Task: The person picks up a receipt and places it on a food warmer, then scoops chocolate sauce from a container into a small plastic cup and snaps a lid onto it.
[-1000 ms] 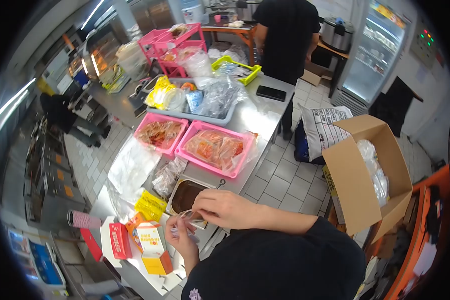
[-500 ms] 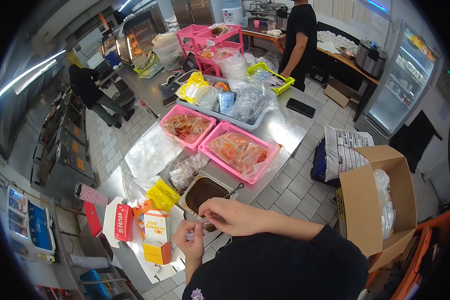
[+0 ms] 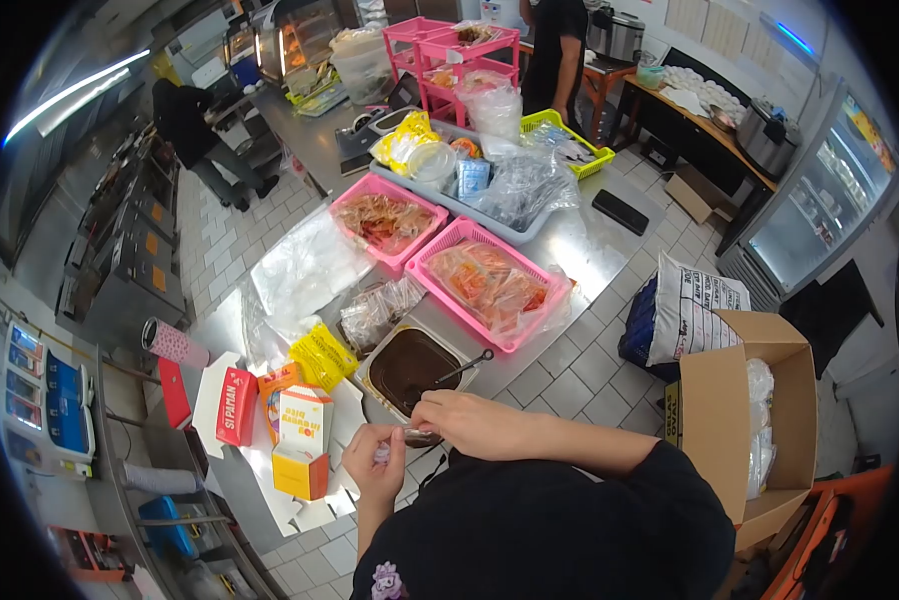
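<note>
Clear plastic is held beside a pan of brown sauce

Obstacle beyond right fingers: utensil handle

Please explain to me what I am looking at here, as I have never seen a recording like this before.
There is no machine: you see the two bare hands of a person, the left hand and the right hand. Each picture comes from one camera worn on that person's head, looking forward and down.

On the metal table, near the hands, is a pan with something dark brown inside and a handle sticking out. Beyond are two pink baskets of bagged food, a grey-blue tray and a phone. To the left are a red box and a yellow packet.

The fingertips meet; the left hand seems to hold clear plastic, too small to name exactly.
</note>
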`<state>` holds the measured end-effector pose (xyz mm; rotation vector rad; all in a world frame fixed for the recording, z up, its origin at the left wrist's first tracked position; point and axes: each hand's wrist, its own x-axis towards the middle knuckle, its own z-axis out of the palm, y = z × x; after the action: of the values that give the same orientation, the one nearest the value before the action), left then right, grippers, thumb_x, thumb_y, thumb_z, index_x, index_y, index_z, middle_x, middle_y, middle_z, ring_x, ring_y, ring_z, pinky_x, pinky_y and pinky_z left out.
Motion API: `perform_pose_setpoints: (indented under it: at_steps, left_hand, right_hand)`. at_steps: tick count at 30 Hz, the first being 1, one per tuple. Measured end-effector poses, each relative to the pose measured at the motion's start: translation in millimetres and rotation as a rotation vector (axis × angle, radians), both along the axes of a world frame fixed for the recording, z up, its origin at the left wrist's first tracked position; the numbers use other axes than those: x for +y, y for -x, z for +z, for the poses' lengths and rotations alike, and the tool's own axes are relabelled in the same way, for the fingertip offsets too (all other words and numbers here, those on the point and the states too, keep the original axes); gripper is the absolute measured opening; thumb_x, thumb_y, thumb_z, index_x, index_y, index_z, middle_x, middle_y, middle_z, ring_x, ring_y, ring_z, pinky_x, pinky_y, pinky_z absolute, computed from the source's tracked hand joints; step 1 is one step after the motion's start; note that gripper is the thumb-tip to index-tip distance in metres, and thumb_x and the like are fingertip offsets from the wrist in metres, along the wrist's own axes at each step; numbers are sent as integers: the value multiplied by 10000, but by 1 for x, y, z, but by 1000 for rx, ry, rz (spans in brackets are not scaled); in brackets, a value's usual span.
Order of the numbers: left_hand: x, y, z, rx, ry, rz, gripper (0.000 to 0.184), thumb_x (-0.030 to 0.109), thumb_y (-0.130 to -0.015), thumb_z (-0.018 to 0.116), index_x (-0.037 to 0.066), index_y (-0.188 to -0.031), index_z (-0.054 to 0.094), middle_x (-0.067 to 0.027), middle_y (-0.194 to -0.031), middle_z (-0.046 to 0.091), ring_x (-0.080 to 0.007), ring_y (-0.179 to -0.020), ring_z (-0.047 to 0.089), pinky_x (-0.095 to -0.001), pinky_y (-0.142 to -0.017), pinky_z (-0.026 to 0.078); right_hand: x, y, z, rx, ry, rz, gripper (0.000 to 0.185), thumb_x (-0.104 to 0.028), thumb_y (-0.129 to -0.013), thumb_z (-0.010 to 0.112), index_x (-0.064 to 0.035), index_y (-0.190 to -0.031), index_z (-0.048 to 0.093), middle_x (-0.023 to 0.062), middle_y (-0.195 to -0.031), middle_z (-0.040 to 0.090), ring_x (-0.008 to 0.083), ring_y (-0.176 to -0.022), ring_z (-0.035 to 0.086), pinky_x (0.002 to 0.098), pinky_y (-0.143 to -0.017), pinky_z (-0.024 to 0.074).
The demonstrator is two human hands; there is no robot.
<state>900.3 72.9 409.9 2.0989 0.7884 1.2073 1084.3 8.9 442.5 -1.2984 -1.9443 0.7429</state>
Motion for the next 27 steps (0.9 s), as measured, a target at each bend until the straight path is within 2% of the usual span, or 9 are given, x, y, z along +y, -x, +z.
perform_pose_setpoints:
  at_steps: [4,6,7,10,12,17,20,23,27]
  left_hand:
    - [2,3,-11,-18,-23,32,78,-12,-761,699,13,-766,626,-89,-662,600,-196,-558,561,-284,-522,428]
    - [0,1,-15,-76,155,70,77,0,-768,704,7,-809,639,-67,-725,619,-152,-586,563,-261,-543,430]
    - [-8,0,-14,-225,589,117,74,36,-805,695,8,-847,641,-30,-805,626,-101,-642,567,-230,-578,434]
    - [-21,15,-31,-355,863,147,97,110,-856,668,19,-885,648,-6,-860,618,-72,-678,566,-207,-594,433]
    - [-33,26,-54,-284,1143,-63,142,176,-880,656,38,-911,661,4,-842,622,-72,-701,566,-216,-637,444]
    - [-53,41,-53,138,1176,-327,181,239,-872,670,74,-946,677,-5,-852,660,-117,-831,605,-264,-759,463]
    - [-46,49,-42,359,800,-380,219,290,-868,671,95,-966,685,-49,-864,672,-157,-838,617,-282,-771,466]
    - [-49,62,-42,398,948,-359,266,345,-848,686,98,-948,687,-83,-822,669,-188,-775,620,-293,-738,467]
    - [-52,86,-52,487,1075,-271,264,279,-832,715,29,-896,662,-57,-713,614,-136,-703,555,-276,-689,449]
  right_hand:
    - [0,-2,6,-106,-47,-36,106,-37,-817,528,-5,-916,505,175,-890,572,348,-880,575,421,-792,446]
    - [3,-6,11,-167,-103,-51,107,-43,-797,547,-12,-898,535,156,-819,577,354,-829,583,424,-758,455]
    - [5,-10,13,-180,-103,-52,133,-40,-780,562,-13,-911,556,146,-802,575,360,-817,582,428,-748,459]
    - [17,-28,21,-291,-114,-170,92,-37,-782,558,-7,-869,565,167,-826,591,369,-800,585,437,-726,461]
    - [37,-40,22,-307,-142,-186,82,-41,-782,559,-6,-856,567,174,-838,596,369,-805,589,440,-720,461]
    - [124,-48,4,-431,-336,-331,109,-95,-862,506,5,-856,548,218,-796,621,408,-788,608,502,-676,466]
    - [187,-33,-16,-409,-278,-346,176,-139,-887,514,20,-849,581,235,-793,631,420,-783,620,507,-678,479]
    - [242,-9,-44,-365,-186,-340,227,-170,-886,532,30,-836,628,255,-818,644,424,-801,634,501,-712,500]
    - [294,17,-113,-234,-45,-467,234,-184,-836,580,31,-827,673,264,-817,648,422,-798,641,495,-738,510]
